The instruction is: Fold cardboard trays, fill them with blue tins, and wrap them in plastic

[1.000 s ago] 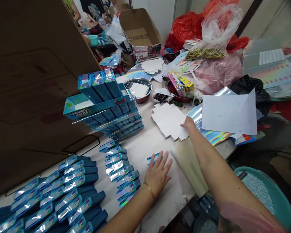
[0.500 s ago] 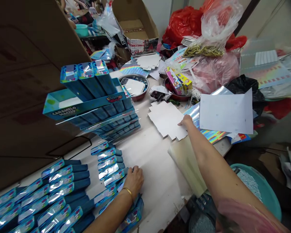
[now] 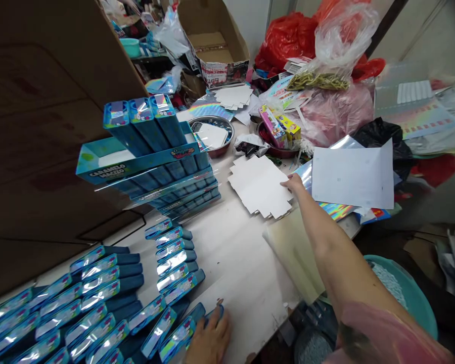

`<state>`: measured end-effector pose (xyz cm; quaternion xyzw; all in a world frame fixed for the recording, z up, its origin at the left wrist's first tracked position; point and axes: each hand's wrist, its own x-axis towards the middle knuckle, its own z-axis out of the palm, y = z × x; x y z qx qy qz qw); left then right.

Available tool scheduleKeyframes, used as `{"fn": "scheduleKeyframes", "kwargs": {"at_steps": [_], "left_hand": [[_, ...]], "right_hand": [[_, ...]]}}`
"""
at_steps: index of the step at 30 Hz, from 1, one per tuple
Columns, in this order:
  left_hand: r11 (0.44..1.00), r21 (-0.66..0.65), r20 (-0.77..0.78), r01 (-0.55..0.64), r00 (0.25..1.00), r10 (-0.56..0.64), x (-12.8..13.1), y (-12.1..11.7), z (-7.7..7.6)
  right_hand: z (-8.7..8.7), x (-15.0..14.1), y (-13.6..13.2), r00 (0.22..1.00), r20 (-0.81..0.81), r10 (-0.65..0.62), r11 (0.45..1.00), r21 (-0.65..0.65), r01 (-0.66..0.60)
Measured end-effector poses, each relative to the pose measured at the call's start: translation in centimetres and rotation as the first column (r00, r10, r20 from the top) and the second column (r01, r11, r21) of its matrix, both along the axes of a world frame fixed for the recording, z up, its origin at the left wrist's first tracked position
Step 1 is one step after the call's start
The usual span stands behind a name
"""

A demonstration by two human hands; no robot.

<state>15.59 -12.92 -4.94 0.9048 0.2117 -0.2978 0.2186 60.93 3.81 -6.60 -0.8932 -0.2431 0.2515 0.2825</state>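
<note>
My left hand (image 3: 209, 334) is low in the view, at the near end of a row of blue boxes (image 3: 177, 336). Its fingers bend over a blue box, a bit of which shows by the fingertips; the palm side is hidden. My right hand (image 3: 293, 184) pinches the right edge of a white die-cut cardboard sheet (image 3: 260, 184) with notched edges. More sheet edges show beneath it, so it tops a small stack. The thumb lies over the top sheet; the fingers below are mostly hidden.
Several blue boxes (image 3: 98, 298) stand in rows at lower left. Filled display trays (image 3: 136, 169) are stacked behind them, beside a large cardboard carton (image 3: 53, 111). Bowls (image 3: 227, 146), plastic bags (image 3: 288, 38) and a white paper sheet (image 3: 351, 177) crowd the back and right. A teal basin (image 3: 420, 308) sits below the table edge.
My left hand has moved nearer to me along the row, uncovering boxes. My right hand stays at the cardboard's edge; the top sheet has shifted slightly, showing more edges beneath.
</note>
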Motion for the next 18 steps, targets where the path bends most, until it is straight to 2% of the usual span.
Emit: {"fn": "scheduleKeyframes", "kwargs": {"at_steps": [2,5,8,10,12,14,16,18], "left_hand": [[0.997,0.069,-0.008,-0.025,1.000,0.025,-0.5,-0.1,-0.7],[0.990,0.139,-0.006,-0.028,1.000,0.030,-0.8,0.9,-0.1],[0.982,0.182,-0.037,-0.051,0.998,0.059,-1.3,2.0,1.5],[0.974,0.212,-0.055,-0.081,0.994,0.095,-2.0,2.4,2.2],[0.969,0.228,-0.070,-0.098,0.991,0.116,-2.9,2.6,2.5],[0.963,0.250,-0.066,-0.099,0.991,0.119,-3.8,2.8,2.6],[0.955,0.283,-0.051,-0.088,0.993,0.106,-4.5,2.9,2.7],[0.947,0.312,-0.036,-0.070,0.996,0.086,-4.7,3.0,2.9]], "right_hand": [[1.4,-0.7,0.2,0.993,-0.114,0.030,0.996,0.088,-0.020],[3.9,-1.7,-1.1,0.960,-0.261,0.098,0.978,0.203,-0.044],[5.8,-2.5,-5.9,0.865,-0.471,0.173,0.912,0.408,0.040],[5.9,-3.8,-10.7,0.805,-0.560,0.194,0.886,0.452,0.101],[4.9,-6.4,-15.8,0.779,-0.608,0.151,0.903,0.405,0.141],[2.8,-10.5,-20.4,0.762,-0.638,0.112,0.925,0.347,0.155],[0.1,-15.3,-23.6,0.757,-0.646,0.103,0.940,0.312,0.139],[-2.1,-19.6,-25.5,0.821,-0.563,0.096,0.954,0.286,0.085]]}}
